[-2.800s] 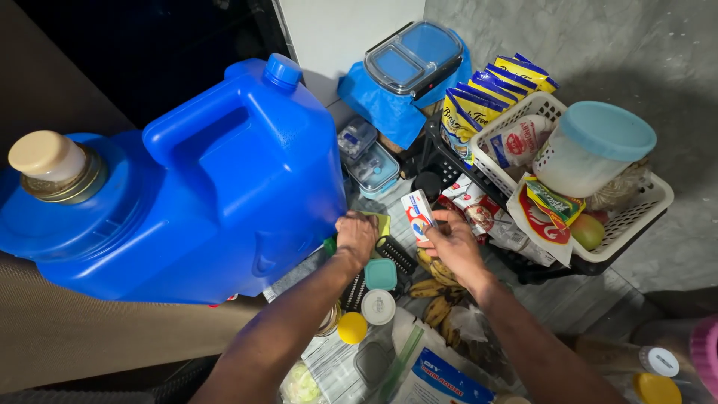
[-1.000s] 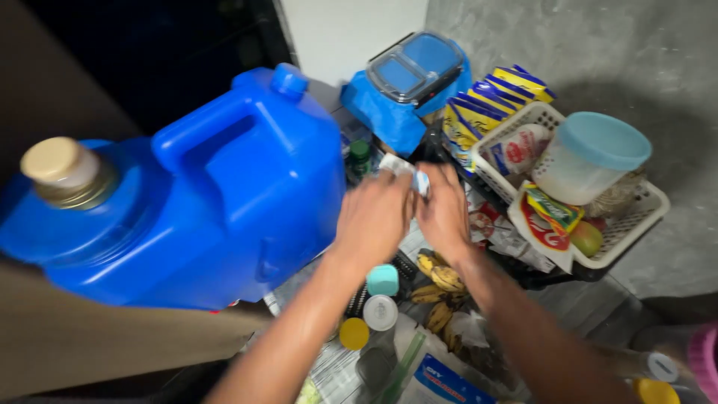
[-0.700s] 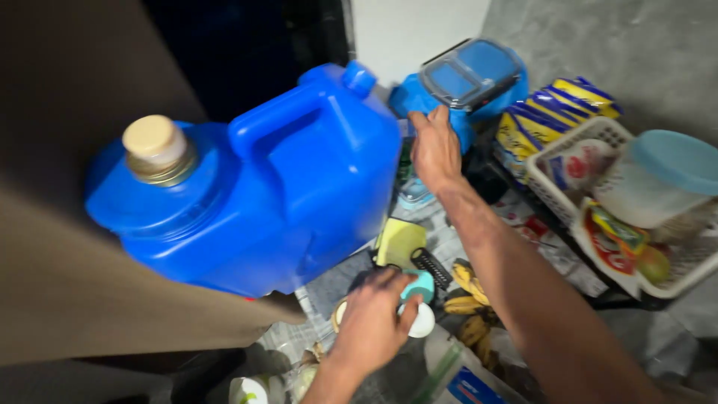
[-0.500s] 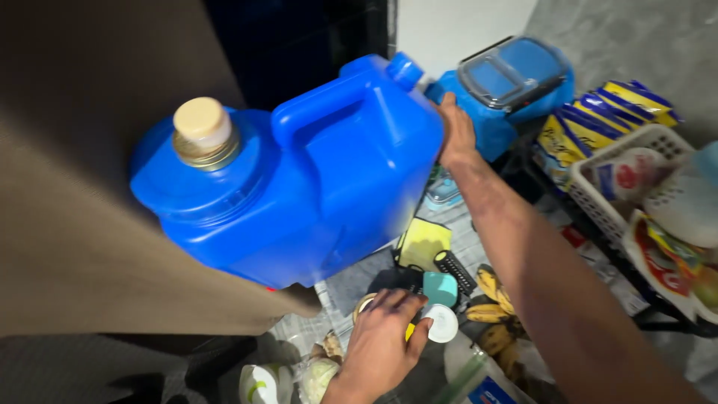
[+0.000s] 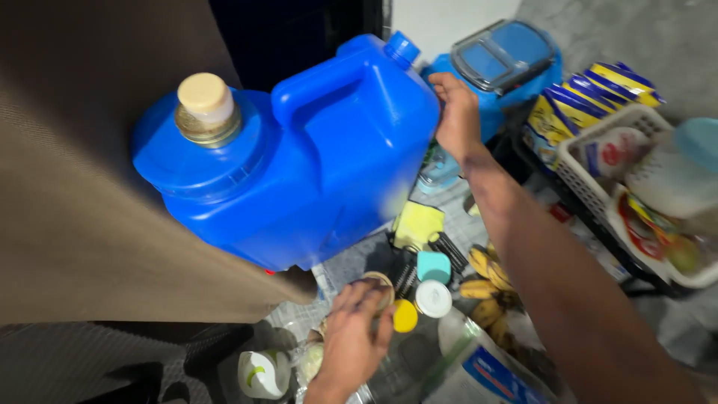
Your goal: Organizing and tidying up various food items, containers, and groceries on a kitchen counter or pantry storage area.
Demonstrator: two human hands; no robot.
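A big blue water jug [image 5: 314, 157] with a tan cap [image 5: 203, 93] and a moulded handle stands at the centre. My right hand [image 5: 456, 112] lies against its right upper corner, fingers spread, just in front of a blue lunch box [image 5: 497, 60] with a clear lid. Low in the view, my left hand [image 5: 355, 329] curls over a round tan-rimmed lid [image 5: 380, 283] among small items under the jug. Next to that hand lie a yellow cap [image 5: 404, 316], a white cap [image 5: 433, 298] and a teal cap [image 5: 434, 265].
A yellow sponge [image 5: 417, 223] and bananas [image 5: 486, 278] lie right of the jug. A white basket [image 5: 591, 179] with packets and a tub stands at the right, yellow-blue packets [image 5: 591, 97] behind it. A brown panel [image 5: 75, 194] fills the left. A clear bottle [image 5: 464, 366] lies in front.
Both hands were together by the packets. My right hand then reached up to the jug's far corner, and my left dropped down to the caps and onto the tan-rimmed lid. The view swung left.
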